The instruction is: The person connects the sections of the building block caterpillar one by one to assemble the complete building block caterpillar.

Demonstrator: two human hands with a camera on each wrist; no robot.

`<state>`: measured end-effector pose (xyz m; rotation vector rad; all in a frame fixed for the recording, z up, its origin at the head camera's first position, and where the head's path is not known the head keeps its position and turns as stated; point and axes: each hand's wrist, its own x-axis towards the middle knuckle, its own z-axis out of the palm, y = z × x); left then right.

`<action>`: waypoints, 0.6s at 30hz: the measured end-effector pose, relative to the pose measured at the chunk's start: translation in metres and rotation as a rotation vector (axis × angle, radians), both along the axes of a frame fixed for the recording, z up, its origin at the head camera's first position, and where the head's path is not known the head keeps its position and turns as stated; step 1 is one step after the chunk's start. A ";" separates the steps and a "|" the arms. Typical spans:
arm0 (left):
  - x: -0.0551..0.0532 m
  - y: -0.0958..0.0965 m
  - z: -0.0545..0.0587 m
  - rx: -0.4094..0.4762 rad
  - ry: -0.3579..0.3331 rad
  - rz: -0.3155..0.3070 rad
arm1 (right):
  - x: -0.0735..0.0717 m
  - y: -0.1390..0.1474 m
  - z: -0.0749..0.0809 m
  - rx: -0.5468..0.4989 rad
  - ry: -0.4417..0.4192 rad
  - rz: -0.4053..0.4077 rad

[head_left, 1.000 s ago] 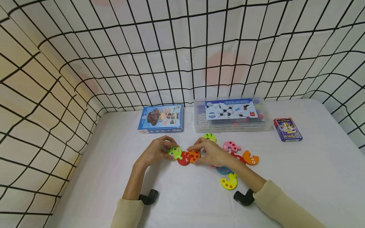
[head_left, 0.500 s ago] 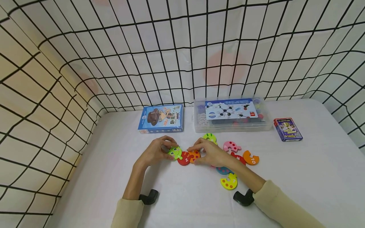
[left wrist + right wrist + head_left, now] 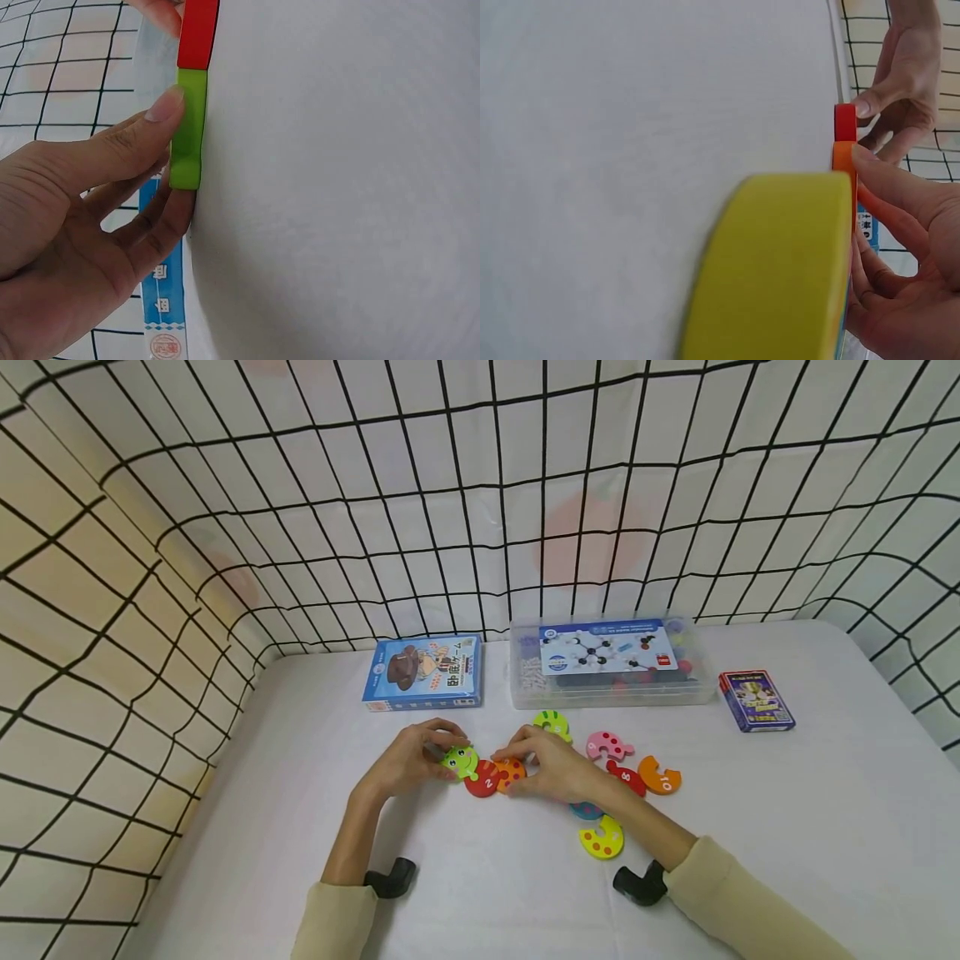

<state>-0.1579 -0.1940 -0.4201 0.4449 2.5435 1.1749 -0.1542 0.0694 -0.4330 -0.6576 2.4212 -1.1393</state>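
Green and smiling, the head piece sits lower middle in the head view, in the pinching grip of the left hand; the right hand pinches the orange piece, with the red piece between. Uneven pressure from either hand could tip the red piece loose.

Holds both forearms forward, with left hand and right hand turned inward, pinching between thumbs and fingers.

my face piece: green | piece 2: red, striped | my other piece: orange, red dots | my sleeves: beige
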 end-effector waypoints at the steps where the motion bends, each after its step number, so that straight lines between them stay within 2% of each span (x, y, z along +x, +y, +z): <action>1: 0.000 0.000 0.000 0.002 0.000 -0.001 | 0.001 0.000 0.000 0.002 -0.003 -0.004; 9: 0.000 -0.002 0.000 -0.001 -0.017 -0.018 | 0.005 -0.003 0.004 0.028 -0.028 0.002; 14: 0.000 -0.004 0.000 0.015 -0.032 -0.023 | 0.007 0.005 0.005 -0.014 -0.043 0.051; 18: -0.001 -0.003 -0.001 0.009 -0.025 -0.033 | 0.009 0.019 0.008 -0.051 -0.062 0.059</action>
